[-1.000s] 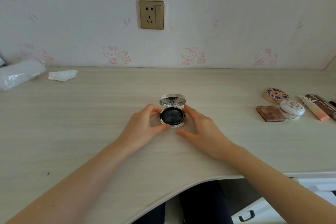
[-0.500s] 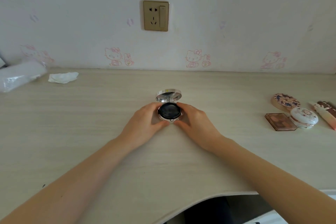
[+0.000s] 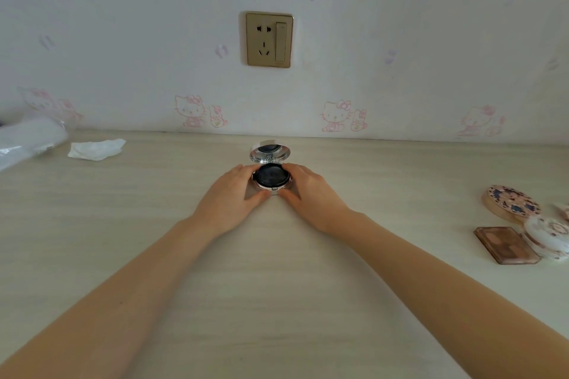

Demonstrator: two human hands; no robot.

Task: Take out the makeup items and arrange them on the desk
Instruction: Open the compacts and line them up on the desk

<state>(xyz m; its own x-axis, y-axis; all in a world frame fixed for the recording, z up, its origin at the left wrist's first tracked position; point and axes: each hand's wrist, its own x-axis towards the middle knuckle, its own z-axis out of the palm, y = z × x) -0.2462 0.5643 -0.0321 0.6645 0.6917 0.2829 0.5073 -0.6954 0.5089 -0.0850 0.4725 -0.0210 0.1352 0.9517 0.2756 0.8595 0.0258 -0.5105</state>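
Open round compact near the desk's back edge, mirrored lid raised; left hand and right hand gripping its base, fingers curled round both sides; other makeup at the right edge

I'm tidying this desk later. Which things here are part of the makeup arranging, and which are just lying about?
Part of the job:
open round compact, held by left hand and right hand
patterned round case
white round case
brown palette

Just lying about:
crumpled tissue
plastic bag
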